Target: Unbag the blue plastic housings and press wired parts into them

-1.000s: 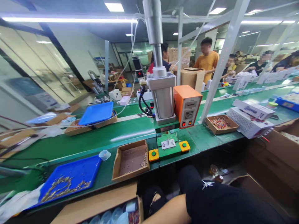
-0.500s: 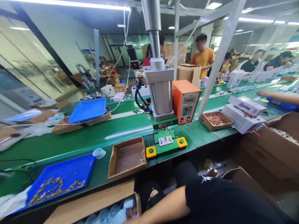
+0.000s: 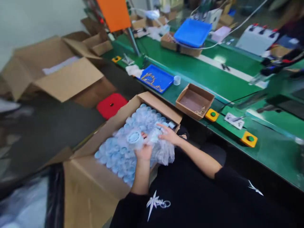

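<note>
Over a large open carton (image 3: 95, 166) packed with light blue translucent plastic cups (image 3: 116, 155), both my hands are at work. My left hand (image 3: 143, 152) is closed around a pale blue round plastic part (image 3: 134, 138) with a slotted, ring-like face. To its right, my right hand (image 3: 169, 134) has its fingers bent on a crumpled clear plastic bag (image 3: 163, 152). The bag hangs between the hands and over the carton's near edge. Blur hides whether another blue part sits inside the bag by my right fingers.
On the green bench stand a blue tray (image 3: 158, 79) with small brass-coloured pieces, a small cup (image 3: 177, 80), a shallow cardboard box (image 3: 195, 100), and a press fixture (image 3: 234, 121) between yellow button boxes. A red stool (image 3: 112, 105) and another open carton (image 3: 68, 79) are at left.
My view has swung left and down, from the press to the carton of cups. Both hands now show, holding a blue part and a clear bag; before, only one forearm was visible.
</note>
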`<state>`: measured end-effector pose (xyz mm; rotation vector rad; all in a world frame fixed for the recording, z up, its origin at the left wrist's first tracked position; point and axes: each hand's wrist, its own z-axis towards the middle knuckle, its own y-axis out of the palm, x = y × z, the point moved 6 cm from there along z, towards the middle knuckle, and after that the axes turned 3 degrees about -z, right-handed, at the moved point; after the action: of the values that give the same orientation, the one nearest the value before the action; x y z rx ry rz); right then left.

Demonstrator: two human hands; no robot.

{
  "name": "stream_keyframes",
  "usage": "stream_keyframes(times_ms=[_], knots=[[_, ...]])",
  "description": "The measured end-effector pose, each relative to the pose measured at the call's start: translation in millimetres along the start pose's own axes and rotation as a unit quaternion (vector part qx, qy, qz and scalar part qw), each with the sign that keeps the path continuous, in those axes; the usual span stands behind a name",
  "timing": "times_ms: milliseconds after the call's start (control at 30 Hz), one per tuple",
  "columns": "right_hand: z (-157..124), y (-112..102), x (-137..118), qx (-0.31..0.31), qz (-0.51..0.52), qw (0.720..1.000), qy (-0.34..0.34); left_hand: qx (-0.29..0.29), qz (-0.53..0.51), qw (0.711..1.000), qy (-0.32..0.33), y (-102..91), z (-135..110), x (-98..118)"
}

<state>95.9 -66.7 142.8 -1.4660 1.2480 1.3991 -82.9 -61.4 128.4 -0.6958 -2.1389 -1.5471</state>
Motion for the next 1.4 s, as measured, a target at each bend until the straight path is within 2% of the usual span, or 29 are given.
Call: stream_keyframes(times_ms=[100,233,333,400,467,567,633,733,833,900,967,1033,1133,1200,1233,1267,1333,1367,1400], knots=[[10.0,-1.7,27.3,0.016,-0.025,1.0,-0.006,-0.001,-0.052,0.998,-0.023,1.1,1.8,-5.3],[12.4,-17.0,38.2,0.079,-0.067,0.995,-0.014,-0.007,-0.039,0.999,-0.013,-4.0,7.5,-8.1],[14.3,-30.0,33.9,0.108,-0.11,0.988,-0.026,0.056,0.068,0.993,0.083,-24.2,13.0,1.1],[17.2,-31.0,29.6,0.082,-0.141,0.986,-0.037,0.101,0.136,0.975,0.146,-36.8,14.6,6.9],[20.4,-30.4,25.5,0.072,-0.18,0.98,-0.054,0.122,0.205,0.954,0.181,-45.3,15.4,9.8],[26.4,-27.0,24.9,0.09,-0.312,0.944,-0.056,0.129,0.304,0.915,0.233,-53.6,15.2,15.6],[31.3,-20.8,30.3,0.082,-0.388,0.918,-0.03,0.14,0.312,0.905,0.254,-60.3,15.4,17.2],[36.0,-7.8,38.1,0.06,-0.399,0.915,0.002,0.146,0.281,0.921,0.226,-70.1,18.8,7.2],[36.4,13.4,35.3,-0.003,-0.339,0.94,-0.039,0.109,0.297,0.934,0.166,-75.6,22.5,-12.4],[35.2,18.7,28.6,-0.008,-0.28,0.957,-0.074,0.059,0.344,0.929,0.125,-79.6,26.2,-24.5],[34.5,8.8,22.7,0.045,-0.246,0.965,-0.082,0.024,0.429,0.899,0.084,-87.8,33.7,-31.5],[34.3,-7.4,19.4,0.089,-0.26,0.959,-0.072,0.027,0.515,0.855,0.054,-99.9,48.1,-28.3],[35.0,-24.0,21.5,0.056,-0.321,0.944,-0.049,0.066,0.59,0.803,0.059,-112.1,82.7,-2.7],[34.9,-28.2,25.8,0.029,-0.344,0.938,-0.034,0.084,0.612,0.782,0.089,-112.7,108.9,22.4],[34.9,-28.6,27.1,0.028,-0.345,0.938,-0.03,0.092,0.637,0.758,0.104,-111.3,120.7,35.2],[34.8,-27.1,27.6,0.029,-0.347,0.937,-0.027,0.097,0.673,0.725,0.111,-109.1,131.2,46.3],[32.7,-20.4,23.7,0.025,-0.354,0.934,-0.021,0.098,0.76,0.636,0.093,-100.7,148.9,58.0],[29.1,-16.8,18.2,0.021,-0.359,0.933,-0.02,0.089,0.796,0.594,0.076,-91.7,157.3,56.3],[22.5,-14.1,9.9,0.02,-0.364,0.931,-0.019,0.071,0.819,0.566,0.062,-76.7,166.4,48.1]])
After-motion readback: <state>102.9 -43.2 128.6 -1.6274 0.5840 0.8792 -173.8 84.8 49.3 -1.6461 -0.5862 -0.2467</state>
